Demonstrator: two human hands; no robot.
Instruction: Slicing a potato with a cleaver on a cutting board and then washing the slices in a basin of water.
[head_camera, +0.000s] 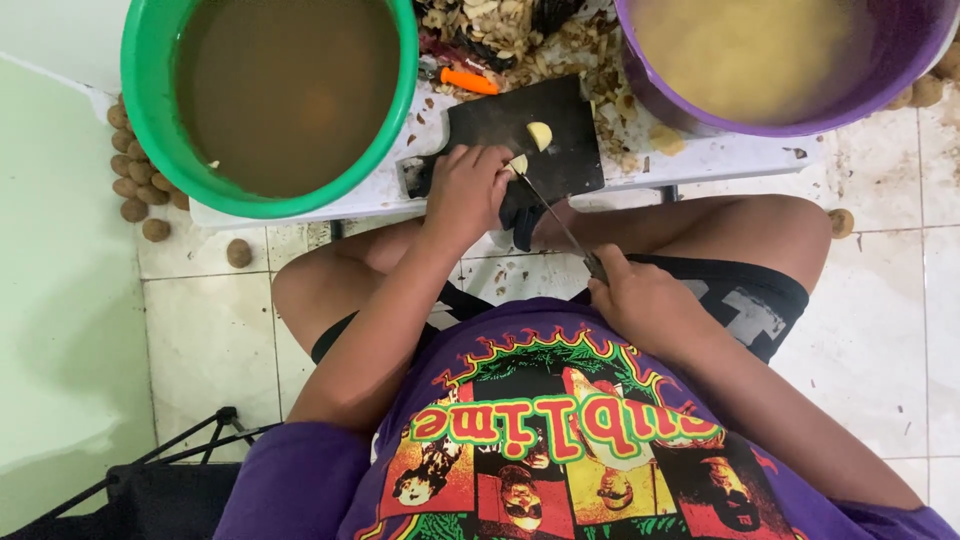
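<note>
My left hand (466, 190) presses a small pale peeled piece (518, 165) against the near edge of a black cutting board (500, 120). My right hand (640, 297) grips a knife (560, 225) by its handle; the thin blade runs up and left, its tip touching that pale piece. A second pale piece (540, 134) lies loose on the board, just beyond my fingers. The board rests on a low white table (700, 160) above my knees.
A green tub (150, 120) of brown water stands at the left, a purple tub (650, 90) of yellowish liquid at the right. Peelings (520, 45) and an orange-handled tool (468, 81) lie behind the board. Small brown round tubers (135, 175) are scattered on the tiled floor.
</note>
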